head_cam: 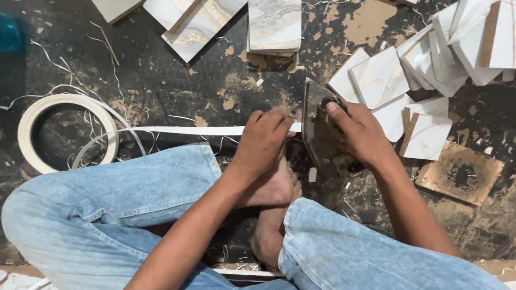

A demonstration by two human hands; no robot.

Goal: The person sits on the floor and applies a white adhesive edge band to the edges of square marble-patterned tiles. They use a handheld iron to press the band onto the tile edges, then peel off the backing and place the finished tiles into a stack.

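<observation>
White edging strip [206,132] runs leftward from the left hand [263,140], whose curled fingers pinch its end. Just right, the right hand [357,131], wrist bent, grips a metal trimming tool [315,129]. Marbled panel pieces [381,81] lie beyond it.

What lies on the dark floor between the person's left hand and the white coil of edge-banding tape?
In the head view, a flat white strip of tape runs from the left hand towards the coil, crossing bare dark floor with thin white shavings.
</observation>
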